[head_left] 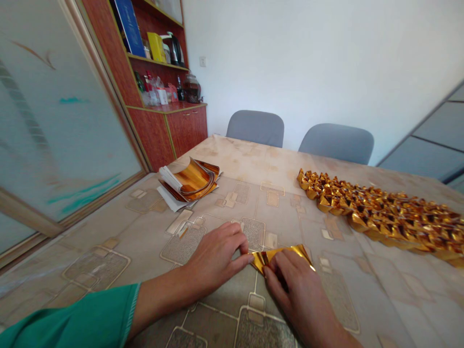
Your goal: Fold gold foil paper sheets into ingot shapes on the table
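A folded piece of gold foil paper (297, 250) lies on the patterned tablecloth in front of me. My left hand (221, 251) pinches its left corner between thumb and fingertips. Over its middle, my right hand (295, 280) is curled, thumb and fingers pressed on the paper and covering part of it. Beyond my left hand rests a stack of gold foil sheets (194, 180), loosely bent, with white edges showing. To the right stand rows of folded gold paper pieces (384, 212), packed close together.
The table (232, 193) carries a patterned cover. Two grey chairs (255, 126) stand at its far side, against a white wall. At the back left, a reddish wooden cabinet (188, 126) holds bottles, a kettle and boxes. A frosted glass door (68, 111) is on the left.
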Motion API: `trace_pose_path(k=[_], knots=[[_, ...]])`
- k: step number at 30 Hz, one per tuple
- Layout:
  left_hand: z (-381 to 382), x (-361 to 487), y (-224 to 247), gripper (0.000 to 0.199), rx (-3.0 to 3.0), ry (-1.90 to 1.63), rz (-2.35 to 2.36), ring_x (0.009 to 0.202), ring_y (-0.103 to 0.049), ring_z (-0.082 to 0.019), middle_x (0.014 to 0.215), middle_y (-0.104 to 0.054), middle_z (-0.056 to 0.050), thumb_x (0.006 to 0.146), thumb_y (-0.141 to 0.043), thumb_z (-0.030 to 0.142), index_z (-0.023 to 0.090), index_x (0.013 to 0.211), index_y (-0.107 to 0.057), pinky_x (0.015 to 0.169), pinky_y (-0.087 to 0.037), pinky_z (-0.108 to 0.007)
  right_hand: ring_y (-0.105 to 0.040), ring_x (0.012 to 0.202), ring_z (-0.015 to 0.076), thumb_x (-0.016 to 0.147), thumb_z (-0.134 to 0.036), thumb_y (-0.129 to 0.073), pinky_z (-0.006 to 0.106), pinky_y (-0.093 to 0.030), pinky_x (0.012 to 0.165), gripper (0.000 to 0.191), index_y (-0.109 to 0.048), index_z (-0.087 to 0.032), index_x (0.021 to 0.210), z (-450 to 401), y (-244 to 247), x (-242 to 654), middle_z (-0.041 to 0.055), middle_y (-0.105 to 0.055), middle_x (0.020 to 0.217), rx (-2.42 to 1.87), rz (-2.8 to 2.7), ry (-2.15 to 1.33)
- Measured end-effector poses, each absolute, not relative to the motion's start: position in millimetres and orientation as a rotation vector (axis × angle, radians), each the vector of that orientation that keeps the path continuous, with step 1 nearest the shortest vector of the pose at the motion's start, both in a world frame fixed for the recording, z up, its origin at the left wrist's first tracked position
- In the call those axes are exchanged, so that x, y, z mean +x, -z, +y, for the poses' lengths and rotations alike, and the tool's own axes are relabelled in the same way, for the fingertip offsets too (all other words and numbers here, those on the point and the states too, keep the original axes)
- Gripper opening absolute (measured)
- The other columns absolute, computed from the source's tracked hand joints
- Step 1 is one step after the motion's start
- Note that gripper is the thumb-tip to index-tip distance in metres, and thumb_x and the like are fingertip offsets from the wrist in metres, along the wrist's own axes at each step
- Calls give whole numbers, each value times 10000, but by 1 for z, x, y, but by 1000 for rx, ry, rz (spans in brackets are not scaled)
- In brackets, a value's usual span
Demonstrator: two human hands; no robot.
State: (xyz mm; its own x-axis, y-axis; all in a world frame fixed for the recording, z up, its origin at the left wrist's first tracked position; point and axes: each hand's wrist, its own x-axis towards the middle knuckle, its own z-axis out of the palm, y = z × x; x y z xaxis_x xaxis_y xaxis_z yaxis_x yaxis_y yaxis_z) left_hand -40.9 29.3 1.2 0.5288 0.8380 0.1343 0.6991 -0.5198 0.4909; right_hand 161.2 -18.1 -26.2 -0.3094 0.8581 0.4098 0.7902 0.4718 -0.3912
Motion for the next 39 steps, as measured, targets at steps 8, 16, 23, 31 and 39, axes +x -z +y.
trace_pose_path(k=[8, 16, 23, 31, 39], knots=[[28, -40, -1, 131, 2368, -515, 1339, 857, -548, -205, 841, -588, -9, 834, -675, 291, 192, 762, -629, 719, -396, -309, -581, 647, 204, 868, -124, -539, 295, -421, 587, 175, -466, -230, 750, -18, 29, 159, 22, -597, 715, -1404, -2188, -52], [29, -40, -2, 152, 2365, -499, 1416, 853, -549, -212, 817, -594, -8, 821, -695, 287, 191, 727, -624, 725, -382, -319, -600, 718, 224, 865, -91, -549, 331, -453, 658, 137, -570, -222, 898, -17, 28, 159, 32, -638, 798, -1413, -2249, -107], [34, -47, 3, 131, 2502, -599, 1431, 847, -553, -215, 835, -622, -10, 878, -656, 284, 190, 792, -626, 744, -377, -351, -616, 745, 252, 857, -63, -562, 375, -459, 681, 160, -605, -199, 927, -15, 33, 157, 49, -656, 823, -1437, -2273, -43], [7, -38, 11, 202, 2936, -711, 770, 918, -588, -195, 991, -675, -54, 990, -465, 220, 187, 1072, -646, 840, -470, -344, -629, 796, 253, 863, -71, -591, 383, -473, 725, 132, -620, -186, 920, -14, 31, 155, 55, -666, 844, -1500, -2301, -58], [0, -40, 12, 267, 2946, -510, 783, 979, -580, -207, 1097, -651, -67, 957, -512, 175, 189, 1212, -591, 879, -498, -348, -641, 868, 258, 864, -66, -603, 387, -485, 774, 180, -642, -173, 1004, -16, 20, 156, 68, -681, 912, -1552, -2365, -115]])
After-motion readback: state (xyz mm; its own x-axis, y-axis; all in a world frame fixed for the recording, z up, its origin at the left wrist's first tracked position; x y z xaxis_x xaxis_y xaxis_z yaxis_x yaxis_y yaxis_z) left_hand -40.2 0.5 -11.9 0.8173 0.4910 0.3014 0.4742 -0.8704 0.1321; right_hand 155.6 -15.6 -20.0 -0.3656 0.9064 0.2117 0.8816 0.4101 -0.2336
